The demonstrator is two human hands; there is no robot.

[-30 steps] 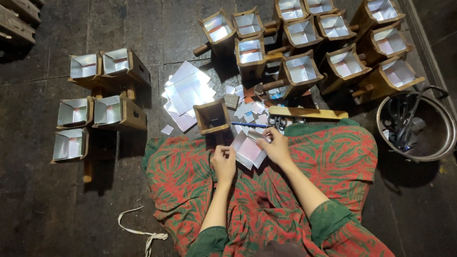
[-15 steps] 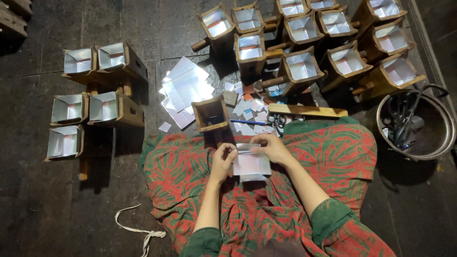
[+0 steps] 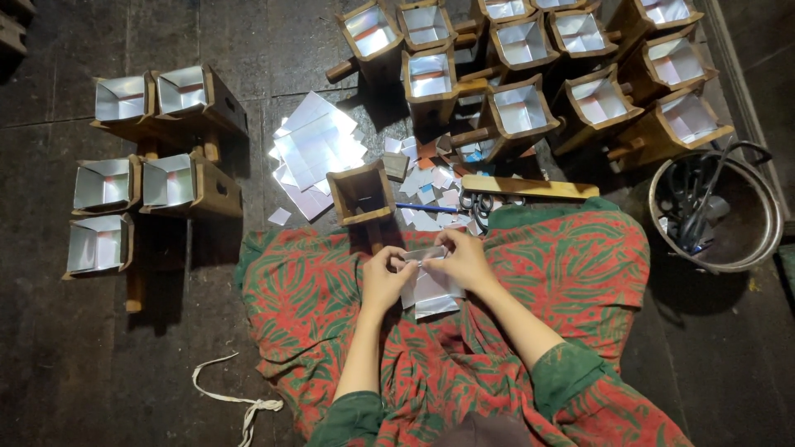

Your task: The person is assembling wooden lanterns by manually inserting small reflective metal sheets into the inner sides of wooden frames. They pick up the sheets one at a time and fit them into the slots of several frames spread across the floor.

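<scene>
1. The left hand (image 3: 383, 277) and the right hand (image 3: 464, 258) are meeting over the lap, both pinching the same sheet of white paper (image 3: 431, 290) along its top edge.
2. The paper is hanging down from the fingers, lying against the red and green patterned cloth (image 3: 546, 273) that is covering the knees.
3. An unlined wooden box (image 3: 361, 192) is standing on the dark floor (image 3: 50, 364) just ahead of the hands, its open mouth facing up.
4. A loose stack of white sheets (image 3: 315, 149) is lying to the left of that box, with small paper scraps (image 3: 426, 186) scattered on its other side.
5. Scissors (image 3: 474, 204) are lying among the scraps, near a wooden stick (image 3: 530, 188).
6. Paper-lined boxes (image 3: 124, 174) are sitting in a group at the left, and more lined boxes (image 3: 546, 50) are crowding the top.
7. A round metal pot (image 3: 716, 211) holding tools is sitting at the right.
8. A white cord (image 3: 240, 401) is lying on the floor near the left elbow.
</scene>
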